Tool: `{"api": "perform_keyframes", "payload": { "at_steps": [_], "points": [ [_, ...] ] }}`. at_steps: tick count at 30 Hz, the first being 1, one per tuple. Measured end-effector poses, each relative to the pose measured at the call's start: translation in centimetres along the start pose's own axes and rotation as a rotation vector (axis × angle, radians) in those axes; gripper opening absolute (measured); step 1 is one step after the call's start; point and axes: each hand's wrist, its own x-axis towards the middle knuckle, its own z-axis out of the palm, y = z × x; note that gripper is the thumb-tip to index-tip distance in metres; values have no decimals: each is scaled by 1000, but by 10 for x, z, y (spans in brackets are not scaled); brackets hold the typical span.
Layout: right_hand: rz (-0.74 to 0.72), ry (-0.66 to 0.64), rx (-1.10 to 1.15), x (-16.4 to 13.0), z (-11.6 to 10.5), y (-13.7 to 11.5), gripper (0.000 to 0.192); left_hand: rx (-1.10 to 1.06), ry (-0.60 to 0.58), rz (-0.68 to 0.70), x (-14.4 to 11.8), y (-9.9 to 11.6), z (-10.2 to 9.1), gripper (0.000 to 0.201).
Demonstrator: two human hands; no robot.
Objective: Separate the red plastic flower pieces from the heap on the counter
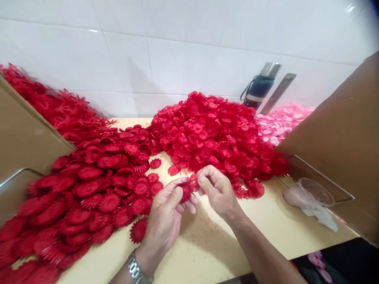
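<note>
A red toothed piece [186, 192] is held above the table [207, 256], near its middle, between the two hands. By the left hand [166, 215] it is gripped between thumb and fingers, with the thumb laid over it and the other fingers curled beneath. At its far right edge, thumb and forefinger of the right hand [217, 191] are pinched together; whether one layer or several are grasped there cannot be told, as the detail is blurred. A metal-banded wristwatch [134, 268] is worn on the left wrist.

Just beside the left hand, a single red disc [138, 230] is seen lying on the table. To the left, a wide pile of red discs [97, 189] is spread, and beyond the hands a taller heap of red pieces [207, 130] is mounded. Reddish specks [204, 232] are scattered below the hands.

Farther out, narrow-petalled red pieces [71, 112] are piled at the far left, behind a cardboard panel [23, 150]. At the far right, pink pieces [286, 120] are heaped near a dark blue flask [260, 86] and a metal strip [278, 94]. A clear plastic bag [308, 207] is placed near the right-hand cardboard [340, 130]. The scene is backed by a white tiled wall [118, 59].
</note>
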Motion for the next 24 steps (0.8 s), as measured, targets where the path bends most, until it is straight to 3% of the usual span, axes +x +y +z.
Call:
{"api": "perform_keyframes", "payload": {
  "at_steps": [4,8,11,14,18,24],
  "points": [
    [-31,41,-46,2,-11,0,19,23,-9,21,-1,2,-5,16],
    [-202,283,-190,10,-40,-14,18,45,8,80,-2,5,-7,11],
    [-332,389,-612,18,-64,-25,12,27,-89,-22,-3,6,-4,17],
    [-535,541,-1107,23,-89,-28,11,-64,-97,-127,-3,8,-3,27],
    [-523,504,-1483,22,-116,-18,17,-111,-95,-181,-3,9,-7,26],
    [-570,490,-1439,16,-122,-10,19,54,-22,-170,-7,5,-9,20]
  ]
}}
